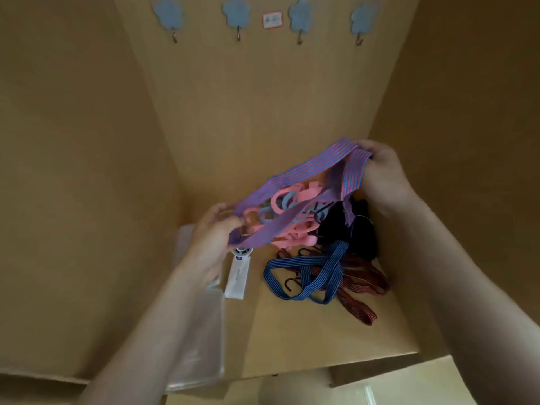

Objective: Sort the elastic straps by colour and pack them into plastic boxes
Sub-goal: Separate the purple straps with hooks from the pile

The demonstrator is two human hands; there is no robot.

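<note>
The purple strap (292, 182) is woven elastic cloth, matt and ribbed with fine lengthwise stripes. The blue strap (336, 255) and red straps (358, 312) near the surface's right edge show the same ribbed weave, while the pink straps (292, 239) look flat, smooth and matt and the black pile (336, 223) looks like dull dark cloth. The box (204, 331) at the left edge is clear glossy plastic beside a smooth white plastic item (238, 280), the surface (306, 346) is matt tan board, and the wall hooks (238, 33) are shiny metal under matt blue pads (236, 10).

Both hands (216, 229) (380, 171) gripping purple striped strap (306, 168), strap pile (306, 229) beneath
</note>
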